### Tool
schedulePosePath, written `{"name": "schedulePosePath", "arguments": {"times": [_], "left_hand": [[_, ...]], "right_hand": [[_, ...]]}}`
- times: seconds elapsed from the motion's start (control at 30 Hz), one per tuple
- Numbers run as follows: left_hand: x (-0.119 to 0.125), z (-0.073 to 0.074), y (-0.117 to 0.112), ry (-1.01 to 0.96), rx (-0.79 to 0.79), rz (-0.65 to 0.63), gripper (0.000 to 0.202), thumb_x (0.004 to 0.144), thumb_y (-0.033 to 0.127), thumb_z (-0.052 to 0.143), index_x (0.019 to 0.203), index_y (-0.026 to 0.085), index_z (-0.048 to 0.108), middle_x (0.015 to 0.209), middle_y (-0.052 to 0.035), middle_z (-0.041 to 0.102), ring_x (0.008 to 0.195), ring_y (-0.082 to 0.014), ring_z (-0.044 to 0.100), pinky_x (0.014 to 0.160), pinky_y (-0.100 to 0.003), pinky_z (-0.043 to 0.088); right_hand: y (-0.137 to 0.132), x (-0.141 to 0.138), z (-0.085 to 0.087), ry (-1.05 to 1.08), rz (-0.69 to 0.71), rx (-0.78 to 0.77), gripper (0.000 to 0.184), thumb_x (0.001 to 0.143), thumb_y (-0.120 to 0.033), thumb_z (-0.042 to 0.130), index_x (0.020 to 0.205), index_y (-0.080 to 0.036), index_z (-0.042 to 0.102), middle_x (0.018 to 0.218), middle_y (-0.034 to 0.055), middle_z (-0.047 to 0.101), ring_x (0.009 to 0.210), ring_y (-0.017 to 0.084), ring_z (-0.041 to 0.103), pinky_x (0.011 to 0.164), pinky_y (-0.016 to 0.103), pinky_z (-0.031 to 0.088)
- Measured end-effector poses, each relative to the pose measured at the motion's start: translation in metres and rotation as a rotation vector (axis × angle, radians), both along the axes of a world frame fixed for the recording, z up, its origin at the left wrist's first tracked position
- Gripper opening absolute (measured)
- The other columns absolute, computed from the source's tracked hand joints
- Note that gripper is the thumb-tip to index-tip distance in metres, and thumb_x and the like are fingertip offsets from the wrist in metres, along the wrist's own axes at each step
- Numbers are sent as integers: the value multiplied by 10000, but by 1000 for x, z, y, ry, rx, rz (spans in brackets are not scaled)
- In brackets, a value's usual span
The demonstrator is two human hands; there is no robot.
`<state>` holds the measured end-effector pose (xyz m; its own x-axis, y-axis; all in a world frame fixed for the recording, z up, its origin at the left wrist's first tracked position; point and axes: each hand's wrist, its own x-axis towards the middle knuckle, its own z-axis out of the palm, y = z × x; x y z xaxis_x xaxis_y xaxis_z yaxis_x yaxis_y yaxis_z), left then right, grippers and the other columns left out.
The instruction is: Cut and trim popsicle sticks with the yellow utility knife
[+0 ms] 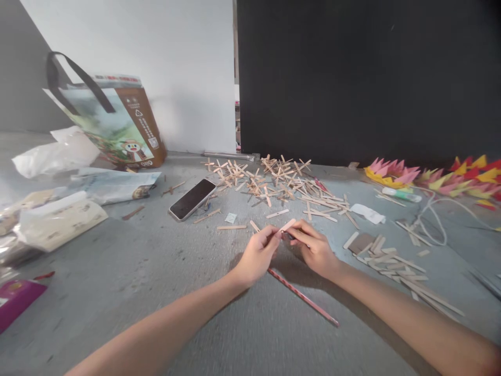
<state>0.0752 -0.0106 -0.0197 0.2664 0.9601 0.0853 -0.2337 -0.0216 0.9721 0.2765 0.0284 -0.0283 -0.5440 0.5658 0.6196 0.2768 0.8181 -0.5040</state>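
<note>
My left hand point(256, 254) is closed, pinching a wooden craft stick point(288, 225) that points up to the right. Closed too, my right hand point(315, 247) meets it at the stick, with a small dark object point(287, 236) at its fingertips; its kind is too small to tell. Another craft stick point(254, 226) shows just beyond my left fingers. On the table below my hands lies a red patterned pencil point(303, 297), slanting down to the right. A loose stick point(231, 227) rests to the left of my left hand.
Beyond my hands spreads a heap of crossed sticks point(267, 194). A phone point(193, 199) lies left of it. Loose sticks point(391, 263) and a white cable point(440, 222) are at right, near paper crowns point(391, 175). A printed bag point(117, 125) and plastic packets point(62, 219) stand at left.
</note>
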Motion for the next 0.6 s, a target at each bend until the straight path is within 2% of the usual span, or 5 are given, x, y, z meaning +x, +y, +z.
{"name": "schedulePosePath", "arguments": {"times": [0.17, 0.47, 0.6], "left_hand": [[-1, 0, -1, -39, 6, -70, 436, 972, 584, 599, 942, 149, 578, 641, 89, 336, 537, -59, 261, 513, -226, 215], [-1, 2, -2, -102, -11, -136, 402, 985, 552, 605, 955, 152, 574, 623, 98, 322, 523, -54, 238, 496, -220, 197], [-1, 0, -1, -108, -19, -134, 408, 983, 563, 601, 939, 160, 559, 621, 102, 308, 511, -50, 225, 488, -220, 182]], "right_hand": [[-3, 0, 6, -22, 21, -34, 385, 1056, -111, 395, 1293, -260, 660, 1107, 109, 623, 998, 223, 615, 808, 345, 564], [-4, -1, 9, -13, 18, -34, 371, 1040, -90, 389, 1237, -246, 662, 1073, 102, 624, 989, 223, 615, 821, 339, 555], [-5, -2, 12, -2, 39, -44, 391, 1042, -78, 375, 1274, -242, 645, 1078, 103, 618, 978, 215, 607, 789, 329, 552]]}}
